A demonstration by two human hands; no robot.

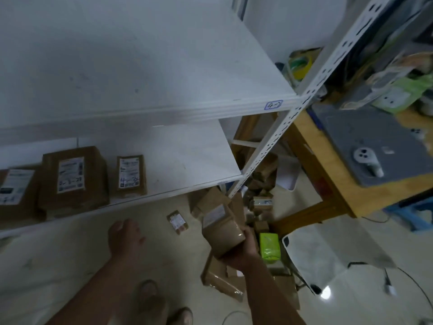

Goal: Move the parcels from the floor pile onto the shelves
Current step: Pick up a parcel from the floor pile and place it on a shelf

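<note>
My right hand (243, 249) grips a brown paper parcel (220, 228) with a white label, held above the floor pile (257, 200) of brown parcels beside the shelf post. My left hand (126, 238) hangs free over the floor with loosely curled fingers and holds nothing. The lower shelf (187, 158) carries three labelled brown parcels at its left: a large one (72, 177), a small one (131, 175) and one (16, 191) at the frame edge. The upper shelf (140, 66) is bare. A small parcel (177, 222) lies alone on the floor.
A wooden table (328, 170) with a grey mat stands right of the rack. A green packet (270, 247) and flat brown parcels (222, 277) lie on the floor by a white stool (328, 256). Cables run at the lower right. My sandalled feet (161, 306) are at the bottom.
</note>
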